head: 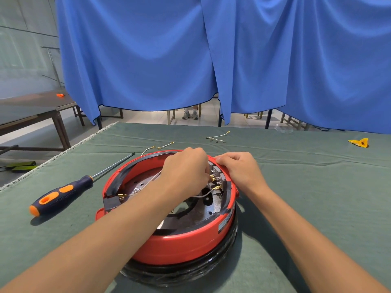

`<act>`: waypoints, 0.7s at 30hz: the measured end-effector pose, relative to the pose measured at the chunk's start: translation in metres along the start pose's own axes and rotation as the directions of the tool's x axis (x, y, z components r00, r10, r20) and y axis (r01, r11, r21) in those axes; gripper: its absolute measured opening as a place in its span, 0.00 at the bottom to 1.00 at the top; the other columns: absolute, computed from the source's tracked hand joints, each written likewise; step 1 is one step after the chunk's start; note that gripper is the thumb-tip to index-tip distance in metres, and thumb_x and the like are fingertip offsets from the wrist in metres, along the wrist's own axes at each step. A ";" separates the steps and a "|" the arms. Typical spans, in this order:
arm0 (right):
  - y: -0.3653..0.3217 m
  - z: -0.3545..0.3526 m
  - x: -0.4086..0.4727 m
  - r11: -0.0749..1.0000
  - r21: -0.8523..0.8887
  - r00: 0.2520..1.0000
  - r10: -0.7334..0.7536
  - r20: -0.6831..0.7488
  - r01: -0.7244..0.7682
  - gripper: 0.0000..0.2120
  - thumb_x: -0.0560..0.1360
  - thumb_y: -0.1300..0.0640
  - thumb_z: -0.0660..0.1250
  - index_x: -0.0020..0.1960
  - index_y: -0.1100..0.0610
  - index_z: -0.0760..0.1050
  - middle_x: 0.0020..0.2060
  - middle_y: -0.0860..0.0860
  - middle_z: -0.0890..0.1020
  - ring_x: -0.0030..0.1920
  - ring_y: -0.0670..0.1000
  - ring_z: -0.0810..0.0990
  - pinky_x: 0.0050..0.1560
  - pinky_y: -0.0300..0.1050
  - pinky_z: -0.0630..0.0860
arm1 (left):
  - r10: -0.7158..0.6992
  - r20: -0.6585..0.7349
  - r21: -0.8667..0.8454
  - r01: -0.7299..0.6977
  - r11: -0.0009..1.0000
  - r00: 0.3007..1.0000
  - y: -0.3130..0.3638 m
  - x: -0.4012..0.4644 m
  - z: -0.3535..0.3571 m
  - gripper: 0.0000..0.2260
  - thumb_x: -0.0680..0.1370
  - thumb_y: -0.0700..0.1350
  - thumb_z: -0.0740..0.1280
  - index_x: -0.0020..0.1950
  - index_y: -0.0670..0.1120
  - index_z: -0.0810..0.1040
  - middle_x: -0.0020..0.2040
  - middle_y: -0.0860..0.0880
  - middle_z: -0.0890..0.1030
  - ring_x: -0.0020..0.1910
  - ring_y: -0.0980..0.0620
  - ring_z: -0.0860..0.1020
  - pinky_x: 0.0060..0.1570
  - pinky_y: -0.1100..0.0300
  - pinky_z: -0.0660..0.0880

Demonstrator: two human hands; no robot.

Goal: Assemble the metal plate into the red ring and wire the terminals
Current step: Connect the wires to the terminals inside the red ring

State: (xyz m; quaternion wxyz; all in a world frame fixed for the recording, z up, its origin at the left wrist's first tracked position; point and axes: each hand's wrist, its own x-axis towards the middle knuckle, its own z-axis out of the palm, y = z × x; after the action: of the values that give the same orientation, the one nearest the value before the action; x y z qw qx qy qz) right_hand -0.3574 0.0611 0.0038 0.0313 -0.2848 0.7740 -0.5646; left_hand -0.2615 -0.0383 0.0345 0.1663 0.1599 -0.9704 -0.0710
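At the far left a screwdriver (pixel 61 194) with an orange and dark handle lies on the green cloth (pixel 317 197), its shaft pointing up and right toward the red ring (pixel 182 244). The ring sits in the middle of the cloth, on a black base (pixel 190 271), between the two forearms. The metal plate (pixel 208 209) lies inside the ring, partly hidden by the left arm. The left hand (pixel 186 168) reaches over the ring's far side, fingers curled down toward the brass terminals (pixel 213 178) on the inner right wall; what it pinches there is hidden by the hand itself, so its grip cannot be told. A white wire (pixel 204 195) runs out from under that hand to a brass connector by the terminals. Just beside it, the right hand (pixel 241 168) grips the ring's far right rim, fingers curled over the edge and thumb lying along the top. Beyond the hands, two short loose wires (pixel 157 148) lie on the cloth near the ring's far edge, and a further bundle of wires (pixel 218 138) lies farther back. At the far right a small yellow scrap (pixel 359 142) lies well apart from everything else. Blue curtains (pixel 190 49) hang behind the table.
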 end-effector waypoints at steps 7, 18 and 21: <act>-0.001 0.000 -0.001 0.995 -0.082 0.998 -0.052 -0.021 0.051 0.11 0.72 0.60 0.64 0.39 0.63 0.83 0.34 0.50 0.85 0.37 0.52 0.81 0.41 0.47 0.77 | 0.022 -0.054 0.032 -0.020 0.999 0.998 0.002 0.000 0.004 0.05 0.75 0.47 0.68 0.47 0.49 0.83 0.42 0.48 0.81 0.43 0.44 0.79 0.37 0.57 0.69; -0.001 -0.001 -0.001 0.984 -0.156 0.996 -0.089 -0.021 0.084 0.13 0.72 0.58 0.63 0.41 0.68 0.80 0.41 0.60 0.84 0.46 0.59 0.81 0.43 0.52 0.78 | 0.075 -0.082 0.084 -0.068 0.994 0.994 0.005 0.000 0.006 0.06 0.74 0.44 0.66 0.48 0.47 0.81 0.43 0.47 0.80 0.44 0.42 0.78 0.36 0.56 0.67; -0.001 -0.002 -0.001 0.970 -0.218 0.994 -0.113 -0.012 0.108 0.14 0.72 0.58 0.63 0.43 0.69 0.79 0.45 0.63 0.82 0.47 0.61 0.79 0.42 0.53 0.78 | 0.076 -0.089 0.081 -0.069 0.994 0.993 0.005 0.001 0.007 0.06 0.73 0.43 0.66 0.47 0.47 0.81 0.42 0.47 0.79 0.44 0.42 0.77 0.36 0.56 0.66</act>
State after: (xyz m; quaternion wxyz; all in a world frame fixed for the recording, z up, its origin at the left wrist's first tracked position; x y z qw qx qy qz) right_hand -0.3573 0.0629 0.0051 -0.0408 -0.3224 0.8143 -0.4810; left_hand -0.2660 -0.0336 0.0293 0.2068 0.1340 -0.9690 -0.0197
